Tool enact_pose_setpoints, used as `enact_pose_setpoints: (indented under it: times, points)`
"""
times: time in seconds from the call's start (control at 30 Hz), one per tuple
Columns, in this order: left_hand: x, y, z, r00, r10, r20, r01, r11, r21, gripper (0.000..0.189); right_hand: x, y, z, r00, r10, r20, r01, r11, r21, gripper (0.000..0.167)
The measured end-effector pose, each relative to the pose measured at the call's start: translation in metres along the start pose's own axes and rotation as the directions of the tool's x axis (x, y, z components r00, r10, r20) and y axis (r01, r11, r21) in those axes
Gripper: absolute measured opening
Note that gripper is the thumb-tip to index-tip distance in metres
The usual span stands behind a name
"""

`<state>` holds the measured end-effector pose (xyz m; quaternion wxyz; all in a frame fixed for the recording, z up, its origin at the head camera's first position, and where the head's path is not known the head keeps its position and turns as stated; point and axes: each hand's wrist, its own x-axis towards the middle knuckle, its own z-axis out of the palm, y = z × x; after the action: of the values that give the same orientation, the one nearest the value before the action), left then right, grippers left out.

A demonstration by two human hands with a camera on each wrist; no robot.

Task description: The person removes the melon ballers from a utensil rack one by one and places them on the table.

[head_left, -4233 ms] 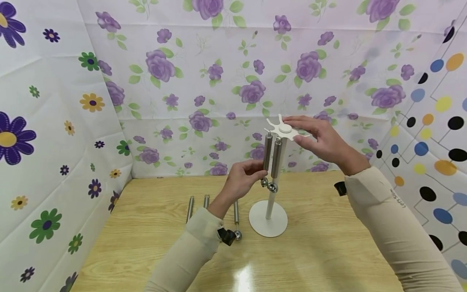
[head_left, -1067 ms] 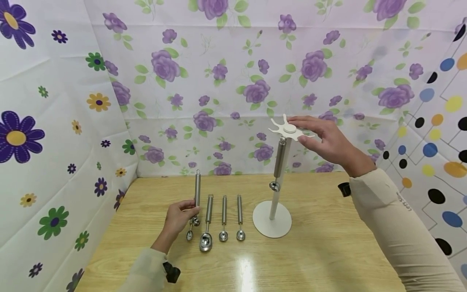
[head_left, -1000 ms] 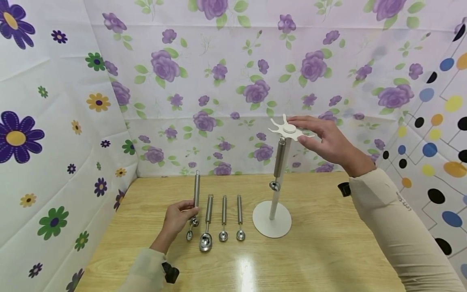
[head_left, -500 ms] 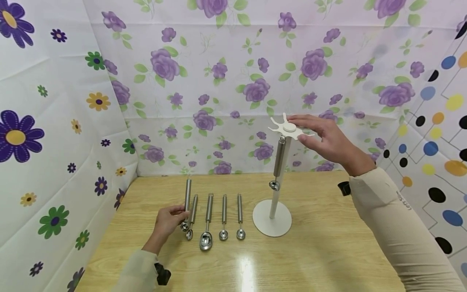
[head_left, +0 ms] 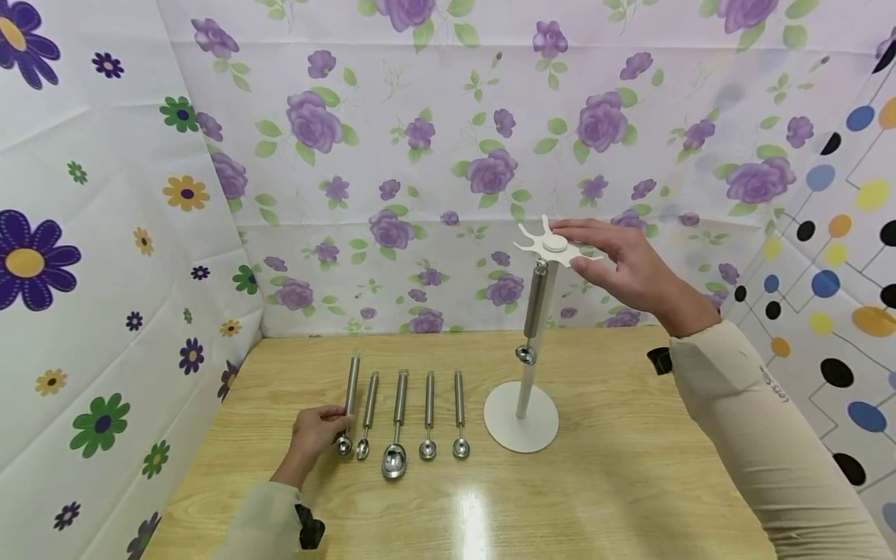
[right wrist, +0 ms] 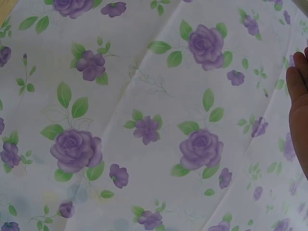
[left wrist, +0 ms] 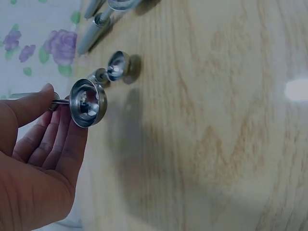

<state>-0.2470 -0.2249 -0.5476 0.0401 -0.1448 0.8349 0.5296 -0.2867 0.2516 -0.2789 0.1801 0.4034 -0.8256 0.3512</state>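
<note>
My left hand (head_left: 311, 435) pinches a steel melon baller (head_left: 352, 385) by the lower handle, at the left end of a row on the table. In the left wrist view, thumb and fingers hold it just behind its round cup (left wrist: 88, 103). A white utensil stand (head_left: 521, 435) is to the right of the row. My right hand (head_left: 633, 268) grips the stand's pronged top, thumb in front and fingers behind. One melon baller (head_left: 533, 307) hangs from a front prong. The right wrist view shows only part of the right hand (right wrist: 299, 106) at its edge.
Beside the held one lie a small oval-cupped baller (head_left: 368, 400), a large oval scoop (head_left: 394, 460) and two round ballers (head_left: 429, 412), side by side with handles pointing away. The wooden table (head_left: 595, 498) ends at a flowered cloth wall (head_left: 392, 155) behind it.
My left hand has taken a melon baller off the stand, carried it left past the row and lowered it to the row's left end. The right hand has stayed on the stand's top.
</note>
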Motion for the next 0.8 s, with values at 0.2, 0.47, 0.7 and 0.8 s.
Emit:
enact_pose_setpoints:
  times: [0.2, 0.47, 0.7, 0.8]
  points:
    - [0.005, -0.007, 0.000, 0.999, -0.041, -0.010, 0.041, 0.997, 0.060, 0.026, 0.000, -0.001, -0.001, 1.000, 0.015, 0.005, -0.015, 1.000, -0.011, 0.042]
    - [0.008, -0.011, -0.002, 0.998, -0.066, -0.010, 0.067, 0.987, 0.144, 0.022, 0.000, 0.000, -0.002, 1.000, 0.014, 0.006, -0.014, 1.000, -0.013, 0.042]
    - [0.013, -0.014, -0.003, 0.997, -0.072, 0.011, 0.069, 0.985, 0.157, 0.022, 0.000, 0.000, -0.001, 1.000, 0.011, 0.006, -0.011, 1.000, -0.008, 0.042]
    - [0.015, -0.015, -0.005, 0.997, -0.081, 0.018, 0.077, 0.981, 0.178, 0.022, 0.000, 0.000, -0.001, 1.000, 0.012, 0.006, -0.012, 1.000, -0.007, 0.042]
